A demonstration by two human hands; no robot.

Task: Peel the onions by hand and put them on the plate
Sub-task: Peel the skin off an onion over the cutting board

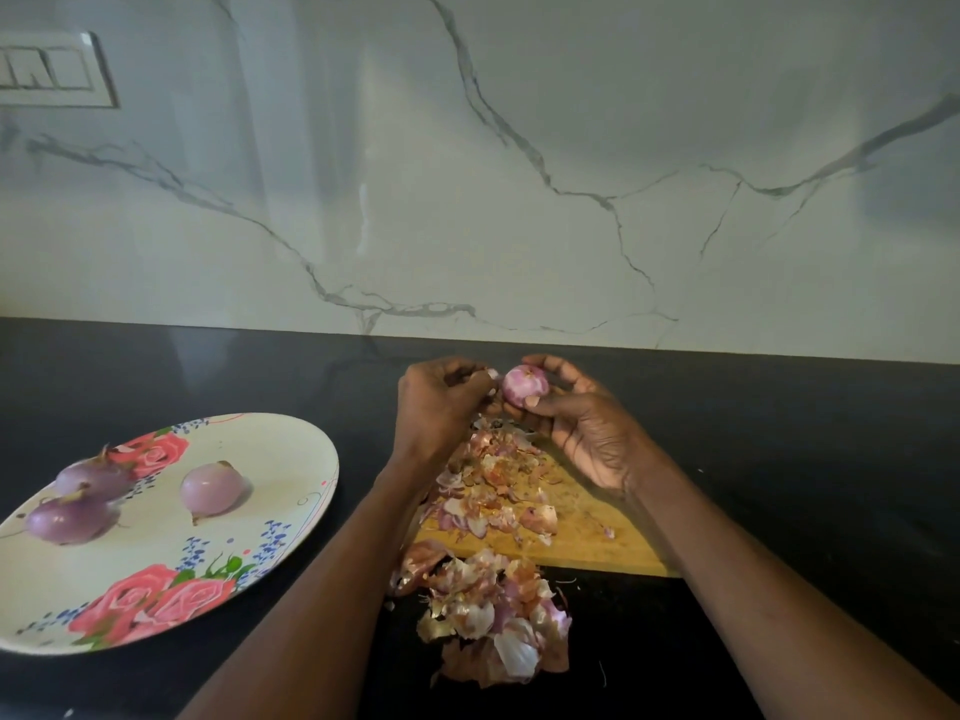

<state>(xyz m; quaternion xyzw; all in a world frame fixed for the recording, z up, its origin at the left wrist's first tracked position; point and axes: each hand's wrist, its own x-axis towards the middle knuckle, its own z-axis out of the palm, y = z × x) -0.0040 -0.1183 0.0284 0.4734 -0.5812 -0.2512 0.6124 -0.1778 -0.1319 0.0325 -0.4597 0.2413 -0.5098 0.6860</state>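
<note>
My right hand (582, 418) grips a small pink onion (523, 383) above the far end of a wooden cutting board (582, 537). My left hand (441, 402) is right beside it, its fingers curled and pinching at the onion's skin on the left side. Three peeled purple onions lie on a white plate with pink roses (270, 543) at the left: one (212, 488) near the plate's middle, two more (93, 478) (70, 519) toward its left edge.
Loose onion skins (493, 491) cover the board, and a bigger heap of skins (493, 626) lies on the black counter (805, 459) in front of it. A marble wall rises behind the counter, with a switch plate (52, 70) at the upper left.
</note>
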